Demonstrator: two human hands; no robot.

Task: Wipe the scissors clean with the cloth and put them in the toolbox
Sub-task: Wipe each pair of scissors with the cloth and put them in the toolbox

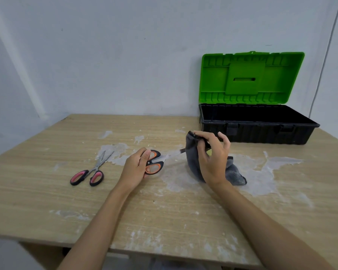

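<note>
Your toolbox [258, 123] stands open and looks empty at the worktop's [47, 201] back right. Your right hand [213, 160] pinches the cloth [191, 152] round the blades; your left hand [135, 168] grips the orange-handled scissors [154, 162]. Wiping underway; stowing remains, and the pink-handled scissors [90, 172] lie untouched.

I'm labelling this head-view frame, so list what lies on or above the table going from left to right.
pink-handled scissors → left hand gripping the orange-handled scissors → grey cloth held up by the right hand → open toolbox with its green lid raised.
</note>
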